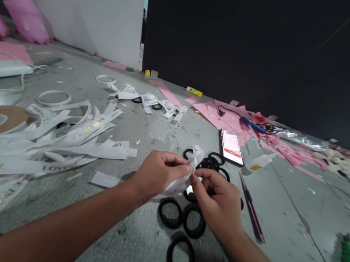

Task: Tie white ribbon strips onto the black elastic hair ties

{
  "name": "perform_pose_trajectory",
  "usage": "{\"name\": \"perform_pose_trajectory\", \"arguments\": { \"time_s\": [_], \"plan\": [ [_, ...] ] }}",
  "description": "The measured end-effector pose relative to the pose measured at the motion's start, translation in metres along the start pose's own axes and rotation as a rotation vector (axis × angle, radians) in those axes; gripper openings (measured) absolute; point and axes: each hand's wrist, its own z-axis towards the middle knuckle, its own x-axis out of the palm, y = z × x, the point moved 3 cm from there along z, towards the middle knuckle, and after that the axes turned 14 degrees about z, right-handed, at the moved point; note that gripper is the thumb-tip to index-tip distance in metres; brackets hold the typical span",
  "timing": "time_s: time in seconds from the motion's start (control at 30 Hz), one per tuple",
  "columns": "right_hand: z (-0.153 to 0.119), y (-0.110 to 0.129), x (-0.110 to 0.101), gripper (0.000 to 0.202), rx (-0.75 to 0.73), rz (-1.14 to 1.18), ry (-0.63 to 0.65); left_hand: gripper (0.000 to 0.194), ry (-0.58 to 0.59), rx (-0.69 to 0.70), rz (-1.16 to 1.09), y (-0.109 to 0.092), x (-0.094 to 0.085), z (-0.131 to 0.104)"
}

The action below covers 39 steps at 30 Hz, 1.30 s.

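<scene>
Nearest, three black elastic hair ties [180, 259] are laid loose on the grey scuffed table [128, 248], within easy reach. Just above them a short white printed ribbon strip [183, 181] is pinched closed between the fingertips of the left hand [158, 174] and the right hand [217, 200], apparently so it can be folded. Farther off, more black ties are heaped beside a phone [232, 152], and cut white ribbon strips [59, 143] are piled to the left.

I find the scene evenly lit from overhead, moderately bright. Soft shadows fall beneath the left hand [157, 173] and right hand [217, 200]. Glare whitens the ribbon strips [22, 159] at left, blurring their lettering. Wide-angle distortion bends the table [278, 237] edges. The dark backdrop [270, 44] shows no detail.
</scene>
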Motion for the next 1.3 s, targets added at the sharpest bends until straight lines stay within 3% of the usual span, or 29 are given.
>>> {"name": "perform_pose_trajectory", "arguments": {
  "time_s": [0.17, 0.33, 0.47, 0.63, 0.83, 1.0, 1.1, 1.3],
  "plan": [
    [0.001, 0.001, -0.002, 0.019, -0.013, -0.045, -0.018, 0.022, 0.009, 0.054, 0.113, 0.002, -0.001, 0.001],
    [0.001, -0.001, -0.003, 0.018, 0.092, 0.027, -0.088, 0.019, -0.006, 0.084, 0.202, 0.001, -0.001, 0.001],
    [0.002, -0.002, -0.004, 0.015, 0.135, 0.158, -0.150, 0.016, 0.011, 0.044, 0.118, 0.000, 0.001, 0.001],
    [0.003, -0.005, -0.003, 0.014, 0.135, 0.251, -0.125, 0.017, 0.081, -0.015, -0.058, 0.004, 0.006, 0.000],
    [0.001, -0.008, -0.004, 0.014, 0.044, 0.132, -0.081, 0.017, 0.043, 0.150, 0.128, 0.005, 0.004, -0.001],
    [0.005, -0.006, -0.004, 0.016, 0.133, 0.204, -0.069, 0.016, -0.020, 0.247, 0.311, 0.001, 0.001, -0.002],
    [0.005, -0.008, -0.003, 0.015, 0.187, 0.288, -0.084, 0.014, -0.021, 0.203, 0.249, -0.001, 0.002, -0.002],
    [-0.001, -0.022, 0.001, 0.014, 0.296, 0.504, -0.133, 0.013, 0.058, -0.032, -0.120, 0.003, 0.012, -0.003]
  ]
}}
